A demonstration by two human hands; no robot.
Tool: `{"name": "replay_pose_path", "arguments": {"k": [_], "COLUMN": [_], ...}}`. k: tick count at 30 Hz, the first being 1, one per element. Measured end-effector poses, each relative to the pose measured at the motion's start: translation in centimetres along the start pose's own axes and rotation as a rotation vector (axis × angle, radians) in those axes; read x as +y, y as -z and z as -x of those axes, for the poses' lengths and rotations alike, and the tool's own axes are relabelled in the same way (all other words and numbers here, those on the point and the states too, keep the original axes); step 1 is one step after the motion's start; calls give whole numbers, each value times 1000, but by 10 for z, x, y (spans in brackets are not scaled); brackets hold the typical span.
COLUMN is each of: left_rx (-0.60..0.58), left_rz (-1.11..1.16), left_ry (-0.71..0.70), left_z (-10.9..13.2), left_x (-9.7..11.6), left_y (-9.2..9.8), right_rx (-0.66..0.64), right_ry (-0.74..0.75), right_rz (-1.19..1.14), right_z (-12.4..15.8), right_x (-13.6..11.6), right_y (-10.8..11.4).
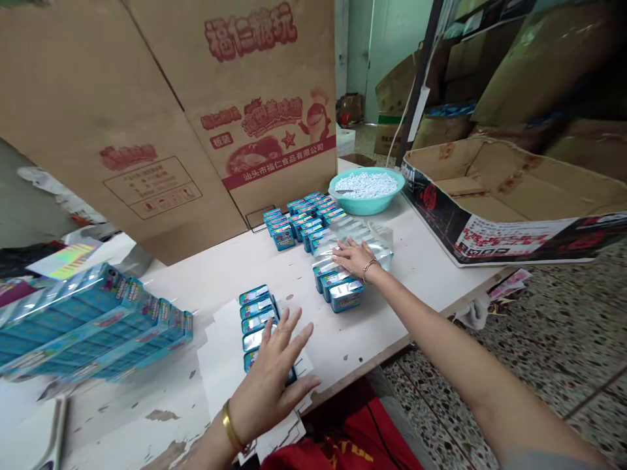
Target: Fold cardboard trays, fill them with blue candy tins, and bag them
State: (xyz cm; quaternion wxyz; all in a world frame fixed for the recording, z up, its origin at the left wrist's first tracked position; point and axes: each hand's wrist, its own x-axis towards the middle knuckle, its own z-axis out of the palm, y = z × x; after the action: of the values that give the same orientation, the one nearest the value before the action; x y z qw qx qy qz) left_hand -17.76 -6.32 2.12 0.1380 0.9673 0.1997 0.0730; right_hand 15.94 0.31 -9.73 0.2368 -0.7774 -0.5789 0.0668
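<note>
My left hand (274,369), with a gold bangle on the wrist, hovers over or touches a row of small blue tins (256,308) with shiny lids; I cannot tell which. Its fingers are spread and hold nothing, and it hides the near end of the row. Farther right, my right hand (353,258) lies with fingers stretched out on clear plastic wrap (375,241). A few blue tins (345,297) stick out from under the wrap on the near side. White sheets (215,339) lie under the left-hand row.
More blue tins (284,238) stand behind the wrap, beside a turquoise basin (367,205) of small white pieces. Stacked blue display boxes (142,320) fill the left. A large carton (274,130) rises behind the table; an open cardboard tray (514,228) sits at right.
</note>
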Motion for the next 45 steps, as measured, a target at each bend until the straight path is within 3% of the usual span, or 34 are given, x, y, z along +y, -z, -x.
{"name": "replay_pose_path", "arguments": {"k": [4,7,10,14,18,24,26,28,31,35,40,42,45], "left_rx": [-86,-77,36,287,443,450,492,526,458,375,534,555,549], "left_rz": [198,434,767,1103,1152,1233,1246,1241,1221,1015,536,459,442], "left_ry": [-22,57,257,522,549,543,569,550,454,315,76,77,216], "left_z": [-20,-40,-70,-125,-161,-149,-146,-148,-152,-148,-138,-134,-119], "left_x": [-2,-2,-2,-2,4,6,5,7,13,23,33,32,17], "left_y": [-8,-13,-21,-32,-39,-40,-36,-30,-18,-6,-7,-6,6], "right_rx": [43,119,214,361,516,518,437,262,194,244,364,399,514], "right_ry": [-26,-60,-136,-136,-17,-111,-69,29,53,-10,-83,-54,-46], "right_rz": [-46,-140,-264,-400,-586,-926,-940,-940,-958,-882,-655,-568,-352], "right_z": [1,-2,-5,5,37,74,88,105,125,135,136,137,139], "right_x": [-7,-9,-13,-39,-71,-70,-74,-85,-100,-102,-100,-101,-103], "right_y": [-1,2,9,29,46,58,57,53,50,55,56,62,86]}}
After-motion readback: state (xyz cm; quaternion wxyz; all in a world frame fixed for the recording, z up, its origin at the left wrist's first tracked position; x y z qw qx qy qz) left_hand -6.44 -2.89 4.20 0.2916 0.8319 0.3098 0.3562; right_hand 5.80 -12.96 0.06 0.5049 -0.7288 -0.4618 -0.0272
